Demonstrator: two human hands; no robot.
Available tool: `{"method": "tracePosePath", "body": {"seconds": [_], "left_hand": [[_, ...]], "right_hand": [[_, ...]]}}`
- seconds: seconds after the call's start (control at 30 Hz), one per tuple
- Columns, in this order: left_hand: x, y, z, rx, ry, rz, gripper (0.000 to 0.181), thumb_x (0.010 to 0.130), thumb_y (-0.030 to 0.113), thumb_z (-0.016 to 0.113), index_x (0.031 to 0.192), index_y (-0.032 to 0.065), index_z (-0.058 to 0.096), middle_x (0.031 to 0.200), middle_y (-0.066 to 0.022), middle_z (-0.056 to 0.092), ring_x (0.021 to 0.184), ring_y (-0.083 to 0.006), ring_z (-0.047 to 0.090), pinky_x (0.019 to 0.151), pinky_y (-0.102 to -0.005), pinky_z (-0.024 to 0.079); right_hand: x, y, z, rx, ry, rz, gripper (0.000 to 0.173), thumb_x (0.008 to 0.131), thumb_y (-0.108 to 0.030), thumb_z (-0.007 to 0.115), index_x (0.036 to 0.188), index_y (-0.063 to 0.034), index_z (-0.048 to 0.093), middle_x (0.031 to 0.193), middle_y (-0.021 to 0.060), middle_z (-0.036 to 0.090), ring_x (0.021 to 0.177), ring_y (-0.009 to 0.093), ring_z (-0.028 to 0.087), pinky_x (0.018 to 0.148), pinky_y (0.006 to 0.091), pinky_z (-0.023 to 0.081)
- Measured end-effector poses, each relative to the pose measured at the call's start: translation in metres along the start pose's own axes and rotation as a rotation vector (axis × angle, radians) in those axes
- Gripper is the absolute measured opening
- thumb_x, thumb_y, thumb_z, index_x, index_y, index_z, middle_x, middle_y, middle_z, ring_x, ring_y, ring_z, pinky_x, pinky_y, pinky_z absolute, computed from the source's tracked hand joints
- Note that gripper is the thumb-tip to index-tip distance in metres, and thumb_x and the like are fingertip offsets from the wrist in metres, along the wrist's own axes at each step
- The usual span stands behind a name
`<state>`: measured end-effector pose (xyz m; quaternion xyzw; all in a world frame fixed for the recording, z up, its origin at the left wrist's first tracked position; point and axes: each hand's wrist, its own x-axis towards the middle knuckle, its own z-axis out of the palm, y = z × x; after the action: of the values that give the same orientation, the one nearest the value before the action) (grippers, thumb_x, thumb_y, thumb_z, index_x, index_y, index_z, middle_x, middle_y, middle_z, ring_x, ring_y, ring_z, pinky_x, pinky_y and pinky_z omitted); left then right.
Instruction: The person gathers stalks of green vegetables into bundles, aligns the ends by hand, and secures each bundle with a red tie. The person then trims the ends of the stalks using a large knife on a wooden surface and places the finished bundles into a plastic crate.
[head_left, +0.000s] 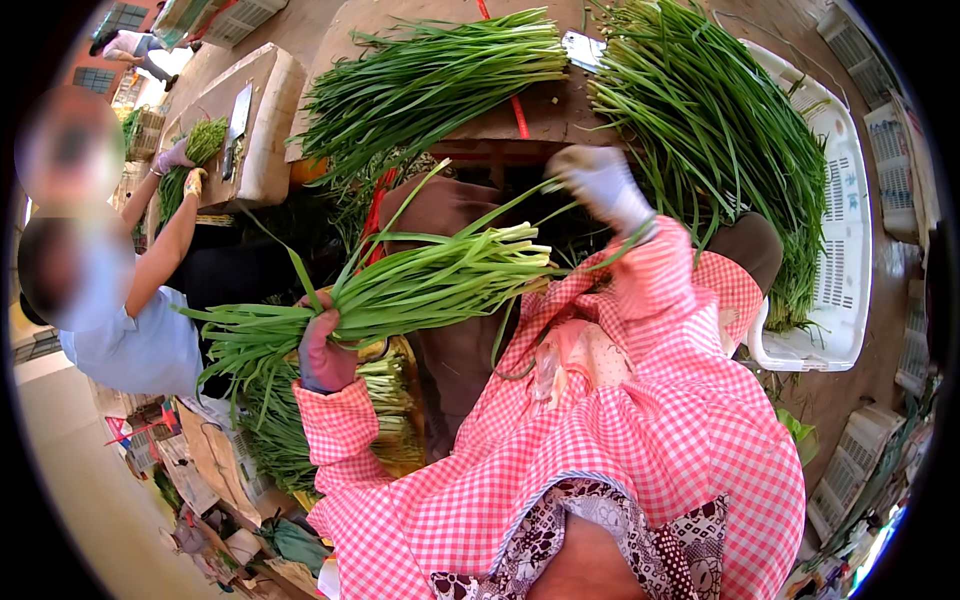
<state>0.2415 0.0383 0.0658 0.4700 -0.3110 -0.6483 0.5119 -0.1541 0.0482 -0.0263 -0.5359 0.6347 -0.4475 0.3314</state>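
Note:
My left hand (328, 339), in a pinkish glove, is closed around a bunch of long green garlic chives (442, 281) near its leafy end. The pale cut ends point to the right. My right hand (600, 180), in a white glove and blurred, is raised above those ends with a few loose green blades at its fingers. Beyond my hands, a large pile of chives (442, 75) lies on the brown table (480, 129). Another big pile (712, 112) spreads from the table over a white plastic basket (851, 247).
More chives (285, 427) fill a yellow container below my left hand. At the left, a co-worker's gloved hands (176, 157) hold a green bunch over another table (277, 82), where a knife (240, 111) lies. Plastic crates (855, 465) stand along the right.

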Motion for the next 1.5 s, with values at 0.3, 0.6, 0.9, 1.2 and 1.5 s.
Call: {"method": "tracePosePath", "body": {"seconds": [0.3,0.6,0.9,1.2,1.5], "left_hand": [[0.01,0.002,-0.013,-0.024,-0.177,-0.085,0.029,0.079,0.006,0.057,0.107,0.0123,0.055,0.104,-0.0019,0.059,0.097,-0.0213,0.059,0.081,-0.0378,0.051],[0.021,0.003,-0.001,0.016,-0.211,-0.09,0.026,0.082,0.006,0.055,0.107,0.0102,0.054,0.105,-0.005,0.058,0.096,-0.0207,0.059,0.082,-0.0348,0.051],[0.036,-0.022,-0.013,-0.291,-0.259,-0.146,0.028,0.084,0.008,0.053,0.112,0.0098,0.057,0.112,-0.016,0.061,0.1,-0.0294,0.061,0.083,-0.0434,0.052],[0.078,-0.062,-0.019,-0.283,-0.184,0.112,0.029,0.083,0.01,0.053,0.111,0.0106,0.06,0.114,-0.0129,0.061,0.107,-0.0295,0.057,0.092,-0.0522,0.046],[0.067,-0.07,-0.029,-0.407,-0.142,-0.019,0.032,0.084,0.009,0.05,0.115,0.0051,0.056,0.118,-0.0112,0.058,0.109,-0.0289,0.055,0.093,-0.048,0.047]], "right_hand": [[0.007,-0.024,-0.032,-0.6,-0.166,-0.045,0.058,0.075,-0.03,0.068,0.128,-0.0121,0.05,0.102,0.021,0.061,0.093,0.035,0.06,0.082,0.0383,0.048],[0.068,-0.061,0.069,-0.499,-0.332,-0.373,0.025,0.084,-0.031,0.057,0.083,-0.007,0.063,0.081,0.0155,0.062,0.078,0.036,0.06,0.069,0.0433,0.049],[-0.046,0.0,-0.013,-0.089,-0.125,-0.004,0.051,0.081,-0.029,0.064,0.123,-0.0025,0.053,0.095,0.0162,0.067,0.09,0.021,0.065,0.08,0.0353,0.051],[-0.074,-0.016,0.06,0.118,-0.318,0.099,0.023,0.089,-0.02,0.055,0.1,-0.0013,0.061,0.085,0.0165,0.064,0.075,0.028,0.063,0.068,0.038,0.05],[-0.084,0.017,-0.021,0.035,-0.13,0.315,0.028,0.084,-0.026,0.064,0.091,0.0012,0.064,0.066,0.0092,0.061,0.059,0.012,0.055,0.057,0.0299,0.047]]}}
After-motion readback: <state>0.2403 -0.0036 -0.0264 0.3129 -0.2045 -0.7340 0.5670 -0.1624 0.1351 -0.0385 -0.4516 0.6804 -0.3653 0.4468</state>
